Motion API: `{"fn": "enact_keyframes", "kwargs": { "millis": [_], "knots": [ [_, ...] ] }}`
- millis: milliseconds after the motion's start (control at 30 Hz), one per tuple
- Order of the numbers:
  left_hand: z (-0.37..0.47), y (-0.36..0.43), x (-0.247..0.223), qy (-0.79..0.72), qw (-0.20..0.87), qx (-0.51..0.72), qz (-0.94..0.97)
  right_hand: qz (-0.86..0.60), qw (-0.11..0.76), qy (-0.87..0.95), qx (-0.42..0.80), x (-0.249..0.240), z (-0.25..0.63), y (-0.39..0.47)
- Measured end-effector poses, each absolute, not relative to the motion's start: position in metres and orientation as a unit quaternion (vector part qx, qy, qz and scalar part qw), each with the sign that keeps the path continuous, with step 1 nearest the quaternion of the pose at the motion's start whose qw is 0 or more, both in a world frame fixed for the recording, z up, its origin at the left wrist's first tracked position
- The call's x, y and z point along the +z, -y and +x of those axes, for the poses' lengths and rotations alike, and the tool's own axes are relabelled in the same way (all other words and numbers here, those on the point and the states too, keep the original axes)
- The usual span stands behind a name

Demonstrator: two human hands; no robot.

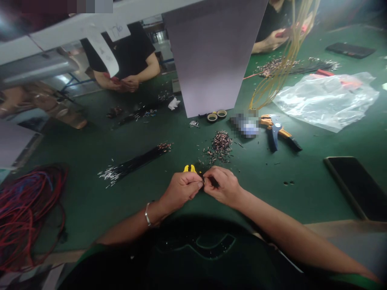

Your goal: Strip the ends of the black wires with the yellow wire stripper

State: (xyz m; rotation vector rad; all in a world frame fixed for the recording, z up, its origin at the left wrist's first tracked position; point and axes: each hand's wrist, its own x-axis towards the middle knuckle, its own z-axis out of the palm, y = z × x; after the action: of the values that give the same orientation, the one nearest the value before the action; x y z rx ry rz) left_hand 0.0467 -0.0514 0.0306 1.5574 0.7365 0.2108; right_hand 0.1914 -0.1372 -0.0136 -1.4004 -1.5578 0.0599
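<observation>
On the green surface (pixel 260 173), at the far right side, lies a clear plastic bag (pixel 326 100); some red material shows at its upper part, but whether this is inside or under the plastic I cannot tell. Near the front edge, the left hand (pixel 184 188) and the right hand (pixel 223 185) meet. Each one is closed in a fine pinch, and between their fingertips is a small dark piece (pixel 203 181), too small to name. Just beyond the left hand, a yellow tool (pixel 190 168) is partly hidden by it. Beyond the right hand is a loose pile of short pieces (pixel 221 143) with copper-coloured ends, and to the left lies a bundle of black wires (pixel 136 164). Behind the pile, two tape rolls (pixel 217 116) stay near the foot of an upright pale panel (pixel 211 60), which blocks a part of the view across. To the right are an orange and blue hand tool (pixel 277 131) and, closer, a dark phone (pixel 356 187). Yellow wires (pixel 272 86) hang down before the bag, and red wires (pixel 28 217) are coiled at the left edge.
</observation>
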Motion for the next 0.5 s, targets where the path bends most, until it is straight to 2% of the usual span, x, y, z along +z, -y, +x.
{"fn": "enact_keyframes", "kwargs": {
  "millis": [333,500],
  "knots": [
    [0.0461,0.0506,0.0305,-0.307,0.621,0.116,0.712,-0.609,0.491,0.622,0.044,-0.0137,0.1904,0.1367],
    [0.0480,0.0473,0.0320,-0.325,0.538,0.147,0.764,-0.631,0.475,0.607,0.091,-0.0137,0.1973,0.1347]
  ]
}}
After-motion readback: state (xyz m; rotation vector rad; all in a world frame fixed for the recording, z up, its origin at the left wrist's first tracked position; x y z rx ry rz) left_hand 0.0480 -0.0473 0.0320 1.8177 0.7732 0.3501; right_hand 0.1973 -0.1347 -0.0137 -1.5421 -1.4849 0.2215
